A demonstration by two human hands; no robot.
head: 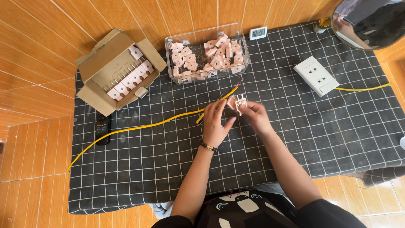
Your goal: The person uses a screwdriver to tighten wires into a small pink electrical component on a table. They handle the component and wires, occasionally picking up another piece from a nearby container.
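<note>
Both hands pinching a small pink plug part just below the clear bin.

My left hand (216, 120) and right hand (253, 116) meet over the table (337, 139), just in front of the clear bin (206, 55) w/ more pink parts. Between them: one pink plug piece (237, 103), metal prongs showing. I'd judge it light, stiff plastic, bit slick, prongs bendable, so best gripped by the body edges, not the pins. Left: thumb and fingers half curled round its side, wrist w/ bead bracelet angled in. Right: fingertips closed on the other side, forearm coming in diagonally. Yellow cable (139, 126) runs left of the bin's front; its bared end lies just above my fingers, near the bin.
</note>
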